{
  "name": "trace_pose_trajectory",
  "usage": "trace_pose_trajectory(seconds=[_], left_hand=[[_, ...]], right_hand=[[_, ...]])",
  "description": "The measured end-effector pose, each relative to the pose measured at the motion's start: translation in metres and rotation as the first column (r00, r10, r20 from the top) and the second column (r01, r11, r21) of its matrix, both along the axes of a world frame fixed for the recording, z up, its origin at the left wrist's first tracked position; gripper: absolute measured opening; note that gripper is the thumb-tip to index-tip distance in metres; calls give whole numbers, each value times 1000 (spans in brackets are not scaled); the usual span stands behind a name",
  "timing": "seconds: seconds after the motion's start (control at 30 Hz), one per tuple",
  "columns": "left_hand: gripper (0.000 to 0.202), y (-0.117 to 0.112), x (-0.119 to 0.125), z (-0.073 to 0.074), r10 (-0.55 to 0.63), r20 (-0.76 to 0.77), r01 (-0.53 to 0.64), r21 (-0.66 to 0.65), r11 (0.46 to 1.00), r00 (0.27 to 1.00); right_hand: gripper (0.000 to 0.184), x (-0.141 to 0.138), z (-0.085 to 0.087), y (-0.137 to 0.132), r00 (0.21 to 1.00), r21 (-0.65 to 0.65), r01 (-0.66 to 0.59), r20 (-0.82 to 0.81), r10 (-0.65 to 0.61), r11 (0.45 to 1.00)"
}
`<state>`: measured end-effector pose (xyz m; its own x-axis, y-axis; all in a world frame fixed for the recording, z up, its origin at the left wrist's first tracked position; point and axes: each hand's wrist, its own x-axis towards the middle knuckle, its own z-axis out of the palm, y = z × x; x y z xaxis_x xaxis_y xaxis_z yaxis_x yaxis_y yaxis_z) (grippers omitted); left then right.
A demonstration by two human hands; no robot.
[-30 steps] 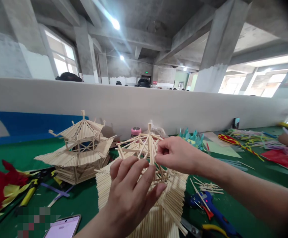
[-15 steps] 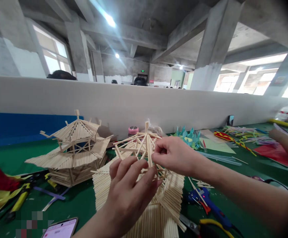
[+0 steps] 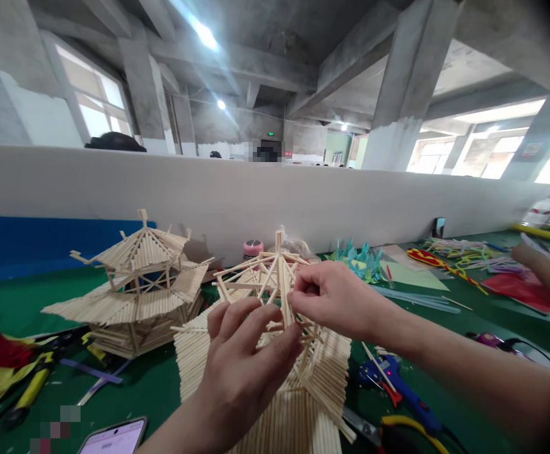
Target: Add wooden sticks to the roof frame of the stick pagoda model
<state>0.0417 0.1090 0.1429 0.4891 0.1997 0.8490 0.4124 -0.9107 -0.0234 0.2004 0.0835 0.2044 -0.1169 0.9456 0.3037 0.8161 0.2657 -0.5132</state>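
Observation:
In front of me stands a pavilion model made of wooden sticks point(image 3: 298, 413), its upper roof a frame of bare ribs around a short central post. My left hand point(image 3: 244, 359) is at the front of that roof, fingers bent and closed around the lower ends of the sticks. My right hand point(image 3: 325, 293) pinches at a roof stick point(image 3: 283, 284) just right of the middle, thumb and forefinger pressed together. Between the hands a few pale sticks run down from the post. The left fingertips partly hide the stick ends.
A second stick pavilion point(image 3: 145, 277) with a covered roof stands to the left. A blue glue gun point(image 3: 400, 384) and scissors point(image 3: 364, 429) lie at right front, a phone point(image 3: 114, 438) at left front. A white partition point(image 3: 256, 195) runs behind. Another person's hand point(image 3: 535, 265) is at far right.
Both hands stay at the same roof sticks with only slight finger movement. The whole view has shifted a little.

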Motion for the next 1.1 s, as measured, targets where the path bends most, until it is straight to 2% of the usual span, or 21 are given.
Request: trace_pose_trajectory(seconds=[0.27,0.6,0.83,1.1], left_hand=[[26,2,-2,0,-17,6,17,-25,1000,1000],[23,1,-1,-1,-24,31,26,-51,998,999],[19,5,1,-1,-63,59,61,29,998,996],[20,6,2,-2,-65,97,64,12,998,993]], right_hand=[[17,-1,0,-1,1000,-23,13,-2,-13,1000],[15,3,-4,-4,998,-15,-35,-49,34,999],[15,4,-7,-2,994,-11,-52,-97,51,999],[13,5,-7,-2,993,-30,-39,-108,36,999]])
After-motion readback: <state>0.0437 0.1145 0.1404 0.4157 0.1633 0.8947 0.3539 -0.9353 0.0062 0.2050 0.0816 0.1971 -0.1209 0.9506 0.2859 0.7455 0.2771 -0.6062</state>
